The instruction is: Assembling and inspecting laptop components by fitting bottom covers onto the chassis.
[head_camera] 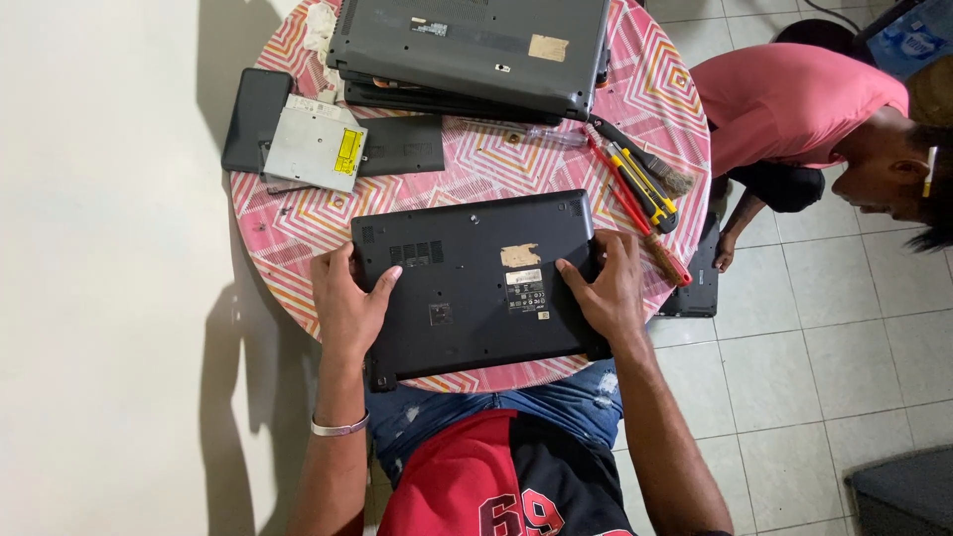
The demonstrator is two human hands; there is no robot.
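Observation:
A black laptop point(475, 288) lies upside down on the near part of a round table with a pink patterned cloth point(298, 223). My left hand point(347, 303) grips its left edge, thumb on the underside. My right hand point(608, 293) holds the right edge, fingers spread over the base. Stickers and vent slots show on the laptop's underside.
A grey laptop stack point(472, 50) sits at the table's far side. A silver optical drive point(316, 144) rests on black parts at the left. Screwdrivers and a brush point(640, 189) lie at the right edge. A person in a pink shirt point(794, 104) bends over another laptop point(695, 283) on the tiled floor.

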